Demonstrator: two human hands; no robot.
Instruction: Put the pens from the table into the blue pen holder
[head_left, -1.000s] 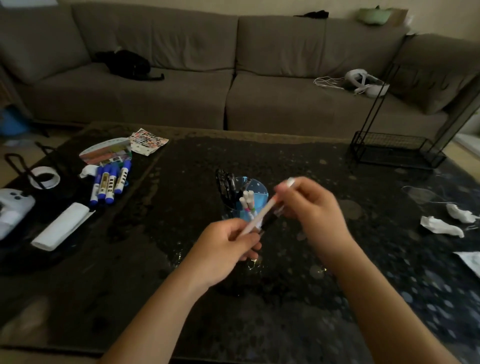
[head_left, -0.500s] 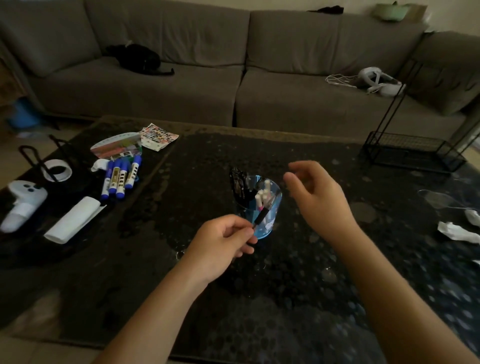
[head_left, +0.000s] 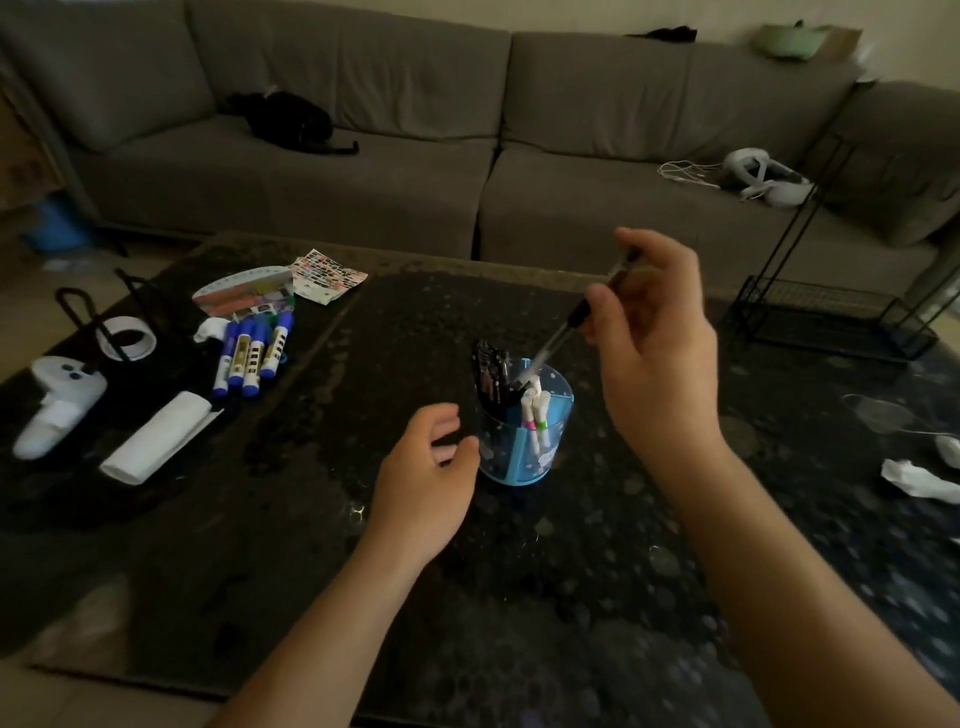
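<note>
The translucent blue pen holder (head_left: 524, 452) stands mid-table, with black pens in its left section and white pens with pink and green bands in front. My right hand (head_left: 657, 343) is shut on a dark pen (head_left: 558, 340) that slants down, its tip just inside the holder's rim. Just left of the holder, my left hand (head_left: 426, 475) hovers with curled, parted fingers and holds nothing. Several blue-capped markers (head_left: 254, 353) lie side by side at the table's left.
On the left of the dark table (head_left: 311, 545) lie a white controller (head_left: 57, 402), a white roll (head_left: 156, 439), a tape ring (head_left: 127, 338) and sticker sheets (head_left: 327, 275). Crumpled white paper (head_left: 919, 478) is at the right. A black wire rack (head_left: 826, 312) stands far right. A grey sofa (head_left: 363, 171) is behind.
The dark pen passed from my left hand to my right, which now tilts it into the holder. My left hand let go and opened beside the holder. The white pen from earlier is in the holder.
</note>
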